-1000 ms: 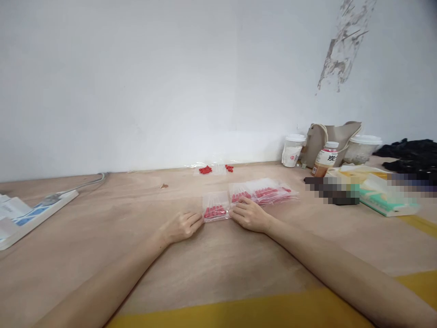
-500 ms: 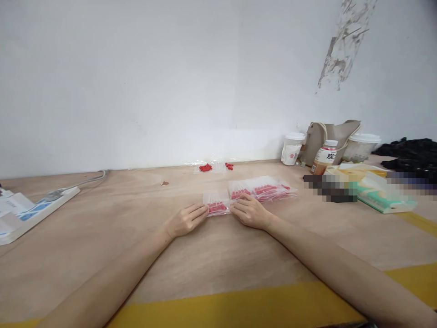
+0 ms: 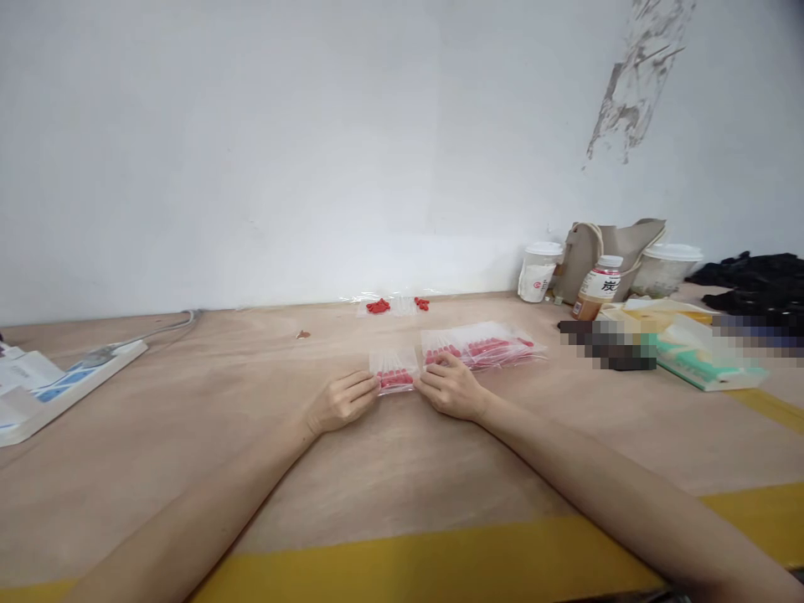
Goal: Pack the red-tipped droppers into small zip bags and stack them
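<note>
A small clear plastic bag (image 3: 394,370) with several red pieces inside lies on the wooden table (image 3: 389,469). My left hand (image 3: 342,400) grips its left edge with the fingertips. At the bag's right edge my right hand (image 3: 449,388) pinches it the same way. Just right of it lies a pile of similar filled bags (image 3: 481,345), touching my right hand's far side. Near the wall sit loose red pieces (image 3: 378,306) on clear film.
A white power strip (image 3: 69,385) with papers lies at the left. At the back right stand a white cup (image 3: 539,271), a bottle (image 3: 600,287), a beige bag (image 3: 619,251), a lidded tub (image 3: 666,268), boxes (image 3: 703,356) and black cloth (image 3: 757,280). Yellow tape (image 3: 440,569) edges the table front.
Both hands have drawn closer together on the small bag and shifted slightly away from me; the bag looks narrower between them.
</note>
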A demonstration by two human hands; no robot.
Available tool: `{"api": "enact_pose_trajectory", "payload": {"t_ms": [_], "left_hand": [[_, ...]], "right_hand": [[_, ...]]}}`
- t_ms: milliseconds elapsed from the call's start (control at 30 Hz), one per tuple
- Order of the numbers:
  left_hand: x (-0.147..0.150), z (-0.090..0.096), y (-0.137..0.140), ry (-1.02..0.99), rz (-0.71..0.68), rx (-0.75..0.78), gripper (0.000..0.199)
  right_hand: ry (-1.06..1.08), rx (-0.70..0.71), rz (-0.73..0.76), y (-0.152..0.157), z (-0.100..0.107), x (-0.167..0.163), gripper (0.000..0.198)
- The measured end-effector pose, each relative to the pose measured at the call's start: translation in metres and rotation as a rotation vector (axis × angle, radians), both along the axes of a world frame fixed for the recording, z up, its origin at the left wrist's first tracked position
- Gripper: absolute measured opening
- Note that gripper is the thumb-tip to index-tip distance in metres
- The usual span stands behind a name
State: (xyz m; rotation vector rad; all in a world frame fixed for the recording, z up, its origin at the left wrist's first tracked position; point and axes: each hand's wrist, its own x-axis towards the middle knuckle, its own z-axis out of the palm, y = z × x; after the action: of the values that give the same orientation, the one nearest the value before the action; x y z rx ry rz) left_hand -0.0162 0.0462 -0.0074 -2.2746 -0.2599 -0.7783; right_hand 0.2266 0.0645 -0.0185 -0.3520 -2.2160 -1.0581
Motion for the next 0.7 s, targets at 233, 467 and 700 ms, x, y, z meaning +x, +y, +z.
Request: {"api": "enact_pose_trajectory", "payload": {"t_ms": [233,467,700], "left_hand": [[0.023,-0.003,0.000,-0.034,0.005,-0.075,0.012],[0.024,0.001,-0.004,0.009,-0.029,0.018,0.011],[0.013,0.005,-0.005,0.062,-0.020,0.080,0.014]], "right_hand": [[0.051,-0.038,-0.004,-0.004,-0.003,-0.016,0.024],[0.038,-0.027,0.031,-0.013,0.001,-0.022,0.020],[0.098,-0.102,0.043,-0.013,-0.002,-0.016,0.019]]}}
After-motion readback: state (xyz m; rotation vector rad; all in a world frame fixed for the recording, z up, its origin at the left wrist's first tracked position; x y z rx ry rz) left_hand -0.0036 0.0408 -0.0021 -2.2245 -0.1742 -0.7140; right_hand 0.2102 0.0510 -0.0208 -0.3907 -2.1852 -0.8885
